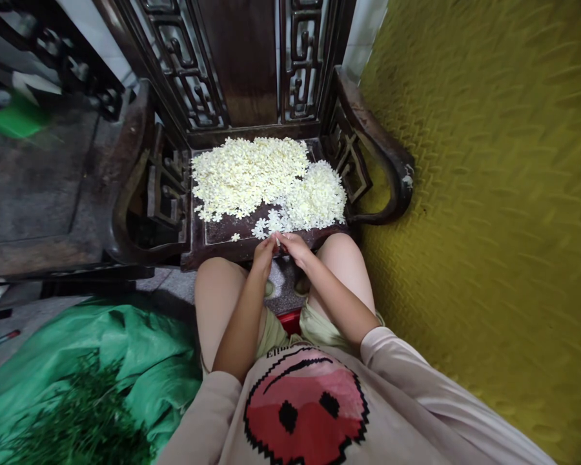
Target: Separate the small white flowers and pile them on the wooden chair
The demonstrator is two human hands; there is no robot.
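Observation:
My left hand (265, 250) and my right hand (294, 247) meet at the front edge of a dark wooden chair seat (223, 234). Both are closed, fingertips pinched together and touching. A tiny whitish bit shows between the fingertips, too small to make out. Just beyond the hands lie a few loose white flowers (272, 223). Behind them a wide heap of small cream-yellow flowers (246, 174) covers the left and back of the seat. A rounder pile of whiter flowers (317, 197) adjoins it on the right. One single flower (235, 237) lies apart near the front.
Curved armrests (390, 168) flank the seat, with a carved backrest (244, 64) behind. A yellow textured panel (484, 213) stands close on the right. At lower left, green leafy sprigs (82, 413) rest on green cloth (140, 349). A green container (17, 116) sits on wooden furniture (33, 174).

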